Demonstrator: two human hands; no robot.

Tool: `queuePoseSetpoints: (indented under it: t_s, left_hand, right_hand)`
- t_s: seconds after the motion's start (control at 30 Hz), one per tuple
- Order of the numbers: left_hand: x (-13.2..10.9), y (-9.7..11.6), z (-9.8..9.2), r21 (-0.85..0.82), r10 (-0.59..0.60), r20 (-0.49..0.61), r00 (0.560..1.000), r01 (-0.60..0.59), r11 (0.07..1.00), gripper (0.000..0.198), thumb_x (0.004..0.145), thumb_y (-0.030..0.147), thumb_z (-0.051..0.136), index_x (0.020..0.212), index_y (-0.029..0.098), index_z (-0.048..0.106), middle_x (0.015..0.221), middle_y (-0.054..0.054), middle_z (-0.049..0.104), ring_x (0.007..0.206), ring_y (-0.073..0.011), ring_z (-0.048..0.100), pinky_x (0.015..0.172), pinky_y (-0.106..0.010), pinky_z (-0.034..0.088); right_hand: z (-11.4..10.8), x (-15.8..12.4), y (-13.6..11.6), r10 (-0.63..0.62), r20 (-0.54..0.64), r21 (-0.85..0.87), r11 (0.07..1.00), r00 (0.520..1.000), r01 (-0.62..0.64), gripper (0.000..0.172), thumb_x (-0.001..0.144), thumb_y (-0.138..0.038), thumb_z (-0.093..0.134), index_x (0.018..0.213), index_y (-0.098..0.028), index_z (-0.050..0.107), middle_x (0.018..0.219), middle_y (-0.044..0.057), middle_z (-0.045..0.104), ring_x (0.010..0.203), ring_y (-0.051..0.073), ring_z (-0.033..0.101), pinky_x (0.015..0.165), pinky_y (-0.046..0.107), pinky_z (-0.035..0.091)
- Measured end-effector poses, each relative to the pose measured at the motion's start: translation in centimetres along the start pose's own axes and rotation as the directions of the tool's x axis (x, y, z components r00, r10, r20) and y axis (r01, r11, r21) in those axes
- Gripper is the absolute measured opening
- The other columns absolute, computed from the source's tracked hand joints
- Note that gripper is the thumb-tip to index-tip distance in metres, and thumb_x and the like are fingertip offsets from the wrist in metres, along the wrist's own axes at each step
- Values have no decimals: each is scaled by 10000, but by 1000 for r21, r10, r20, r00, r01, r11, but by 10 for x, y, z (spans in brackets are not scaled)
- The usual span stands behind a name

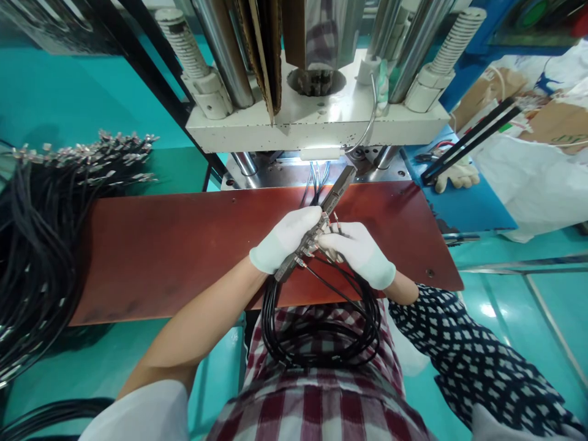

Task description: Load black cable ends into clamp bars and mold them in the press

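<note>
My left hand (294,234), in a white glove, is closed around a long grey metal bar (337,188) that tilts up to the right above the board. Close against the bar, my gloved right hand (356,248) pinches a thin black cable (339,228) near its end. Several cable ends with small metal connectors (301,261) stick out along the bar's lower right side. Below both hands a coil of black cable (271,318) hangs over the board's front edge onto my lap. My fingertips partly hide the bar's middle and the pinched cable end.
A reddish-brown board (184,245) spans the space before me. Behind it stands a press with a white plate (257,131) and steel posts. Blue and black wires (316,177) lie under the press. Left is a large bundle of black cables (41,245); right, a glove (459,174) on a blue surface.
</note>
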State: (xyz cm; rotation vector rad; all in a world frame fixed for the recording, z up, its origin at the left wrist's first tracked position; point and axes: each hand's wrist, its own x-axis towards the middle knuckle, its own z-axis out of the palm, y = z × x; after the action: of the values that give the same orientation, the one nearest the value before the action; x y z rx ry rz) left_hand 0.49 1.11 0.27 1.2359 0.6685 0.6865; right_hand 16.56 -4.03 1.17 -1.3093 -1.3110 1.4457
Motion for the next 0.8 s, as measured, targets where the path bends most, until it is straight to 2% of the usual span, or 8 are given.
queuePoseSetpoints:
  t_s: [0.13,0.2,0.3,0.37,0.43,0.57,0.67,0.8]
  left_hand:
    - [0,1,1,88,36,48,998,-40,995,436,943,551,468,763,162,547,694,-26,592,654,-148,560,607,-265,451]
    - [0,1,3,212,75,15,997,-76,974,417,952,540,454,789,166,540,737,-27,598,679,-146,552,641,-266,446]
    - [-2,0,6,508,180,-99,979,-106,855,378,966,501,448,781,179,520,736,-13,568,675,-138,505,649,-263,401]
    - [-2,-1,8,619,238,-126,963,-111,777,357,964,476,469,758,185,499,725,-5,546,683,-139,484,660,-265,382]
    - [-2,-1,9,566,217,-126,968,-109,817,367,966,474,466,739,185,474,713,2,519,681,-134,470,652,-260,378]
    - [-1,1,8,296,112,-135,985,-68,953,406,972,500,447,721,181,437,673,18,472,615,-108,428,576,-240,361]
    - [-1,3,5,221,79,-119,990,-51,974,409,968,514,454,740,175,464,659,15,509,569,-96,428,528,-233,348]
    - [-1,3,1,163,68,-93,993,-52,985,429,956,541,463,746,167,493,638,6,537,536,-92,444,491,-224,351]
  right_hand:
    - [-3,1,-9,67,32,-53,996,997,-65,329,815,-290,608,520,-168,526,500,-23,517,508,96,426,557,269,338]
    - [-4,1,-8,63,43,-96,994,997,-59,347,821,-285,594,504,-172,512,486,-23,507,507,98,433,563,267,344]
    - [-2,1,-2,-1,29,-190,982,1000,7,325,827,-247,560,518,-179,483,504,-33,498,532,101,449,589,264,349]
    - [0,0,4,-59,4,-241,969,998,58,300,847,-256,547,563,-183,479,556,-33,524,568,106,459,613,264,359]
    - [4,-3,8,-84,-75,-249,966,994,63,265,869,-317,563,645,-188,506,639,-26,569,615,116,479,631,264,381]
    - [6,-8,6,-132,-284,-211,975,950,72,174,926,-374,521,891,-207,553,755,-22,606,660,127,523,651,260,430]
    - [3,-7,0,-180,-266,-216,969,947,123,177,938,-343,513,867,-199,588,709,-22,581,658,121,526,642,249,441]
    - [-1,-3,-6,-83,-227,-107,992,970,60,214,886,-371,601,809,-175,637,576,-37,547,517,97,466,511,237,396]
